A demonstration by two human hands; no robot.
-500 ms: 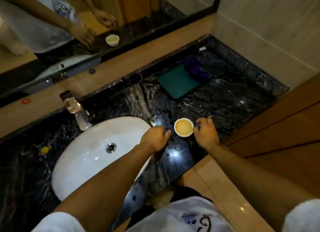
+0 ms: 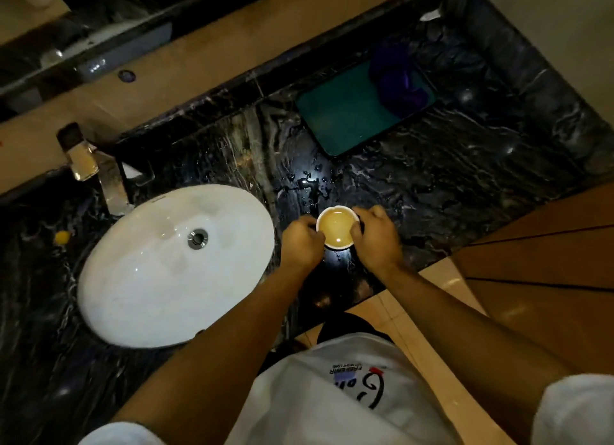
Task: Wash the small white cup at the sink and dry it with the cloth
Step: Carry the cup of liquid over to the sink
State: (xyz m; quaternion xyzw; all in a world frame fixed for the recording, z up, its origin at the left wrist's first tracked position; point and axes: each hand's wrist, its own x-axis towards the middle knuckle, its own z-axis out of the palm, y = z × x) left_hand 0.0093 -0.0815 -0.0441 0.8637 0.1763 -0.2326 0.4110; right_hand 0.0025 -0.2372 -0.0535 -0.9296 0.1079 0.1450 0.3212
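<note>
Two hands meet at a small white cup on a dark marbled worktop (image 2: 465, 185), and the rest spreads out to either side. Farthest left, a small yellow object (image 2: 62, 236) lies on the stone near the worktop's edge. Just right of it and farther back, a chrome faucet (image 2: 99, 172) stands behind the white oval sink (image 2: 139, 278), whose metal drain (image 2: 197, 239) sits in the bowl's upper half. Right of the sink, the left hand (image 2: 300, 243) has its fingers curled against the left side of the cup (image 2: 336, 227), which stands upright on the wet stone close to the front edge and holds a pale yellowish liquid. The right hand (image 2: 377, 235) is curled round the cup's right side, the thumb lying along the rim, so both hands grip it from opposite sides. Water drops (image 2: 307, 182) glisten on the worktop just behind the cup. Farther back and to the right, well apart from the cup, a teal mat (image 2: 345, 115) lies flat, and a bunched purple cloth (image 2: 398, 79) rests on its far right corner. Low in the view, a white shirt (image 2: 332, 394) with printed lettering shows between the forearms.
</note>
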